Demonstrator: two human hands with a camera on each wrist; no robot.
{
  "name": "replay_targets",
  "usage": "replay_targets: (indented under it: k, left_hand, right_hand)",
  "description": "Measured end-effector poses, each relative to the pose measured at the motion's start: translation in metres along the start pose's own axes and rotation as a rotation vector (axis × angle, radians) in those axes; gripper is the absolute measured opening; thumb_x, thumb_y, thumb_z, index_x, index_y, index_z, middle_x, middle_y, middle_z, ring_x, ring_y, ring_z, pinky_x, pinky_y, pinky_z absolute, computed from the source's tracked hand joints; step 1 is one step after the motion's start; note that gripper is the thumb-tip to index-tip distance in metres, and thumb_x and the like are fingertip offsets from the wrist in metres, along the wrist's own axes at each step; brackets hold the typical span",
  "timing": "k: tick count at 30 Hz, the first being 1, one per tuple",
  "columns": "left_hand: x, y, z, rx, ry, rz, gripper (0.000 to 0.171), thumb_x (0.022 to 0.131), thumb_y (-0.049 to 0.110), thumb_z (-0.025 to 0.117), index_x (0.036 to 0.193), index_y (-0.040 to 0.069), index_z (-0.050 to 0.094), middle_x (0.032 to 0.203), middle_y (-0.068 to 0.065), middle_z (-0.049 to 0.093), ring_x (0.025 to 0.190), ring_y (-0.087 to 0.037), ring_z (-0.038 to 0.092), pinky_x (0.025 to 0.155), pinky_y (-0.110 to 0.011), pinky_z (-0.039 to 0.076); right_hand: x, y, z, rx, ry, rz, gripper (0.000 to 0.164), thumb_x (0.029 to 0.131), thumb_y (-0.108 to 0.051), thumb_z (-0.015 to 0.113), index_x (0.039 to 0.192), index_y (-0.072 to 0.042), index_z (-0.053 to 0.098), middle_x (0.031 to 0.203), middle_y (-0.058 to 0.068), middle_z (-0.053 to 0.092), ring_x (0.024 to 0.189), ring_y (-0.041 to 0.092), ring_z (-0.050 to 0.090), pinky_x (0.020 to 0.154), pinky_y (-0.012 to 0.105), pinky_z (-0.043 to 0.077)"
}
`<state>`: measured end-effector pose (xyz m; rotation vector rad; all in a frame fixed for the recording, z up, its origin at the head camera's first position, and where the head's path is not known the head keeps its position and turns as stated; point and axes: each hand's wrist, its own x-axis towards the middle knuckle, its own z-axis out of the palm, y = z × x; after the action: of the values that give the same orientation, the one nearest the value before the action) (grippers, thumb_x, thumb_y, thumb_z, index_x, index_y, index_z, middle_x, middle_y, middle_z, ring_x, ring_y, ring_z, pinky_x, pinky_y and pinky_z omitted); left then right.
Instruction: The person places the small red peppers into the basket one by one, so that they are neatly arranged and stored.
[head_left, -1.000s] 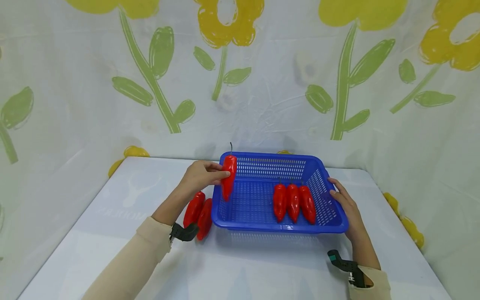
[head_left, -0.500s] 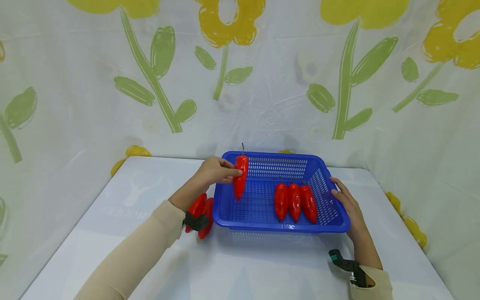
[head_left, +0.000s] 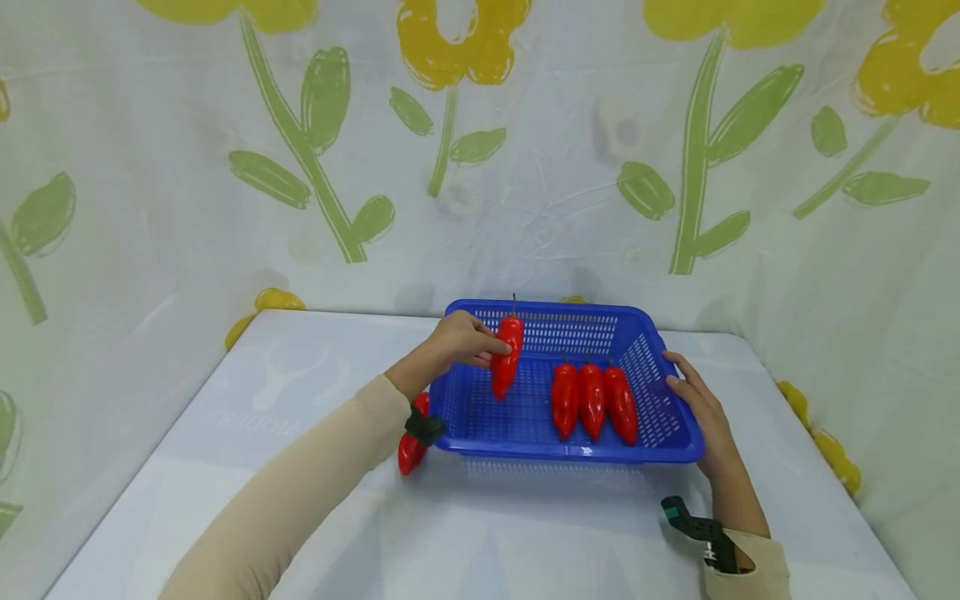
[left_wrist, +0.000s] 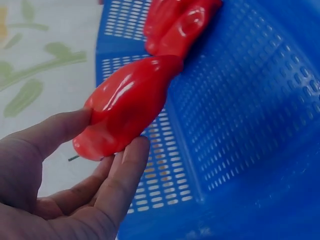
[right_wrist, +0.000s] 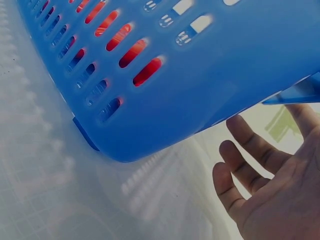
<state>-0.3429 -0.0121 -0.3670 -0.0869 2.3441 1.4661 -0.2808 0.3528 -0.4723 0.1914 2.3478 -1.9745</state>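
White table (head_left: 300,467): left hand (head_left: 459,340) pinches pepper (head_left: 507,357); right hand (head_left: 696,407) fingers straight against basket (head_left: 637,454).

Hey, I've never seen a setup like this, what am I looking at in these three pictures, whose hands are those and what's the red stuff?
These are a person's two bare hands, filmed by three cameras. The wide picture comes from a camera worn on the head, looking down at a white table. The two close-ups come from small cameras strapped to each wrist.

On the table stands a blue plastic basket with slotted walls. Three red peppers lie side by side inside it, toward its right side. At least one more red pepper lies on the table left of the basket, partly hidden by the arm.

The left hand pinches another held pepper between thumb and fingers, above the basket's left part; the left wrist view shows it close up. The right hand rests with straight fingers against the basket's right side.
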Motion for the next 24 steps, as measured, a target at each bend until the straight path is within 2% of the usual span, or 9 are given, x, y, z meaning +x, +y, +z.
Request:
replay_targets:
  k: [6,10,13,17,24]
  left_hand:
    - [0.011,0.002,0.019,0.096,0.020,-0.049,0.033,0.082,0.009,0.083,0.105,-0.008,0.066,0.096,-0.018,0.068,0.084,-0.030,0.073,0.076,-0.038,0.061]
    - [0.018,0.000,0.035,0.052,-0.022,-0.117,0.044,0.081,0.004,0.082,0.114,-0.012,0.058,0.098,-0.022,0.067,0.090,-0.034,0.072,0.085,-0.044,0.058]
    - [0.022,-0.001,0.045,0.000,-0.042,-0.170,0.054,0.081,0.001,0.081,0.123,-0.013,0.051,0.100,-0.025,0.066,0.094,-0.038,0.071,0.087,-0.047,0.057]
    - [0.025,0.001,0.050,-0.006,-0.017,-0.207,0.063,0.081,0.000,0.081,0.132,-0.011,0.046,0.101,-0.026,0.063,0.097,-0.040,0.069,0.087,-0.048,0.057]
    - [0.034,0.004,0.057,0.039,-0.048,-0.234,0.063,0.082,0.001,0.080,0.134,-0.009,0.046,0.107,-0.028,0.064,0.102,-0.041,0.068,0.088,-0.047,0.057]
  right_hand:
    - [0.000,-0.001,0.002,-0.027,-0.001,-0.009,0.058,0.101,-0.056,0.043,0.156,-0.047,0.024,0.162,0.020,0.019,0.134,0.044,0.037,0.079,0.028,0.059]
    - [-0.002,-0.001,0.000,-0.021,-0.006,0.000,0.059,0.102,-0.054,0.042,0.157,-0.046,0.022,0.164,0.019,0.015,0.138,0.047,0.032,0.078,0.028,0.059]
    - [-0.002,0.000,-0.002,-0.012,-0.008,0.006,0.059,0.102,-0.054,0.042,0.157,-0.045,0.022,0.165,0.017,0.013,0.140,0.047,0.030,0.078,0.027,0.059]
    - [0.000,0.000,-0.001,0.007,-0.018,0.004,0.060,0.101,-0.054,0.045,0.157,-0.045,0.023,0.165,0.015,0.014,0.140,0.045,0.030,0.080,0.027,0.058]
    - [0.002,0.000,-0.001,0.019,-0.011,-0.003,0.060,0.101,-0.054,0.045,0.157,-0.045,0.024,0.164,0.016,0.017,0.139,0.044,0.032,0.079,0.027,0.058]
